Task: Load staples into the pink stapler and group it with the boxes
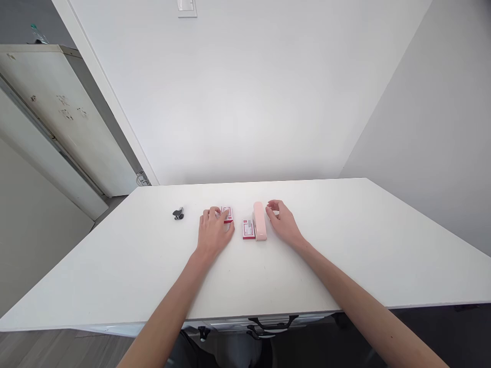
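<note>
My left hand [215, 232] is closed around a small red-and-white staple box [227, 211] that lies on the table; its fingers hide the box's left side. A second staple box [248, 229] lies to the right, close against a pink stapler [260, 221]. The stapler rests lengthwise, pointing away from me. Just right of its far end is my right hand [283, 221], resting on the table with fingers loosely curled and apart, nothing visible in them. Left of my left hand sits a black binder clip [178, 213] with a silvery part.
The white table [126, 276] meets a white wall [249, 92] at its far edge. Drawer handles [273, 323] show below its front edge. A worn white cabinet [72, 112] stands beyond the table at the left. A light switch [186, 6] is high on the wall.
</note>
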`<state>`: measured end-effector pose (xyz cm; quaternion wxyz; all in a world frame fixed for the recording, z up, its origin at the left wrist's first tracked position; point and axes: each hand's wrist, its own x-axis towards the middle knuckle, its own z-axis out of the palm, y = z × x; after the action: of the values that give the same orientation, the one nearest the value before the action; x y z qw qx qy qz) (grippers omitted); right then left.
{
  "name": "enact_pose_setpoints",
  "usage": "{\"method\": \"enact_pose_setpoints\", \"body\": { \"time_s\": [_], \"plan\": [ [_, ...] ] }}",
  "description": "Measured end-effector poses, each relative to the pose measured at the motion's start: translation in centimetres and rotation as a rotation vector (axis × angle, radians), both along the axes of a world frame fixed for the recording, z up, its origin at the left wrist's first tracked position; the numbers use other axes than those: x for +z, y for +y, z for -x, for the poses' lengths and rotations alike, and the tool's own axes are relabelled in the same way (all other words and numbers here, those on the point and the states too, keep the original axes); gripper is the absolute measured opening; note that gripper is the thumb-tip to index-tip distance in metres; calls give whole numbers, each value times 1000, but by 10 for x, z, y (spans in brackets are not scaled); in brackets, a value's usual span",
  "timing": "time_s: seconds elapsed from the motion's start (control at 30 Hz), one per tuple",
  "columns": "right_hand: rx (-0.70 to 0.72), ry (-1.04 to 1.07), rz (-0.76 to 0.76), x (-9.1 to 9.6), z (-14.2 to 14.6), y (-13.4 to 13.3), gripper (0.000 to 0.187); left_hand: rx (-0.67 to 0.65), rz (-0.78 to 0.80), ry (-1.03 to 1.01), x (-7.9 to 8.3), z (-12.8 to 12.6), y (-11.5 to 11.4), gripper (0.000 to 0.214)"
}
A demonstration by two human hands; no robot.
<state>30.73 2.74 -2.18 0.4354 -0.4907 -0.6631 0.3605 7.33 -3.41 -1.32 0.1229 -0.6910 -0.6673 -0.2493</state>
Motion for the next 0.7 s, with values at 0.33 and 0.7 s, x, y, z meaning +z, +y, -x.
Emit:
{"method": "enact_pose_setpoints", "body": {
  "time_s": [0.33,0.7],
  "plan": [
    [4,-6,9,-3,-1,0,42,-81,121,-89,-8,8,9,56],
    [18,-9,10,-5,-2,3,40,-135,163,-92,-2,6,5,41]
  ]
}}
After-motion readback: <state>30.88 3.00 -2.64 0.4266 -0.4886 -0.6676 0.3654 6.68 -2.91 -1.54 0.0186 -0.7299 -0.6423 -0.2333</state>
